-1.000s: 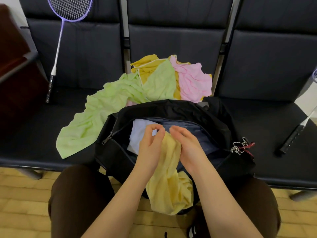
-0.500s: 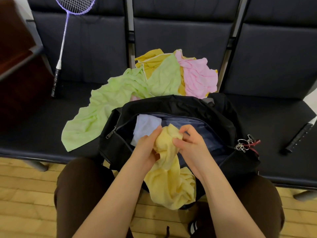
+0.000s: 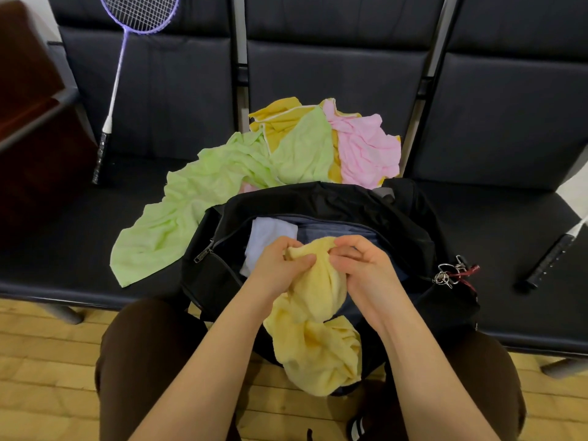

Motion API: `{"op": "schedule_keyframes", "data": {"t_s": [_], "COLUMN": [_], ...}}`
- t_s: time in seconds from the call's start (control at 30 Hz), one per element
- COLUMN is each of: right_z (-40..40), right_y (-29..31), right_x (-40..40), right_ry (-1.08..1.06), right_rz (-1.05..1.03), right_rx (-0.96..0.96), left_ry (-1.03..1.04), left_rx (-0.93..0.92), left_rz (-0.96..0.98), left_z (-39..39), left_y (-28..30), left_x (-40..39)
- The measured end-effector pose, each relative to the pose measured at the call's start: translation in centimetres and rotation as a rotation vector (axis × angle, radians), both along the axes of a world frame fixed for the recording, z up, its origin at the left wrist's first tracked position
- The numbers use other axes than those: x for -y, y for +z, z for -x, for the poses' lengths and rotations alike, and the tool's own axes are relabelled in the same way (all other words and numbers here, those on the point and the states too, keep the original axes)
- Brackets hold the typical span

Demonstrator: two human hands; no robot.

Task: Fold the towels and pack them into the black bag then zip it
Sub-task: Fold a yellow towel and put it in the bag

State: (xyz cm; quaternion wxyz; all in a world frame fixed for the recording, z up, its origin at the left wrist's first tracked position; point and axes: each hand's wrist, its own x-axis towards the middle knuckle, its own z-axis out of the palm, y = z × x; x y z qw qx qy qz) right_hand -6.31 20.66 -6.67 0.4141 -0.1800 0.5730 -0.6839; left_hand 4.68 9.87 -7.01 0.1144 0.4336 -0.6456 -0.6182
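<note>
Both hands, the left hand (image 3: 280, 265) and the right hand (image 3: 359, 265), pinched the top edge of the pale yellow towel (image 3: 315, 329) above the open black bag (image 3: 397, 214) at the bench's front edge. It seemed light and limp; corners would give the best hold.

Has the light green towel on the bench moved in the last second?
No. The light green towel lies draped beside the black bag as before.
</note>
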Motion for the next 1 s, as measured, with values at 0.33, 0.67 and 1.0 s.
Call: {"op": "schedule_keyframes", "data": {"t_s": [0.33,0.67,1.0], "right_z": [1.8,0.8,-0.8], "right_y": [0.7,1.3,-1.4], "right_x": [-0.5,0.9,1.0], "right_ry": [-0.274,-0.277,-0.185], "right_rz": [0.104,0.134,-0.171], "right_rx": [0.095,0.029,0.545], "left_ry": [-0.037,0.091,0.214], "left_rx": [0.406,-0.002,-0.348], "left_rz": [0.442,0.355,0.036], "left_z": [-1.8,-0.8,-0.1], "left_y": [2.4,2.6,1.3], "left_x": [1.8,0.7,-1.1]}}
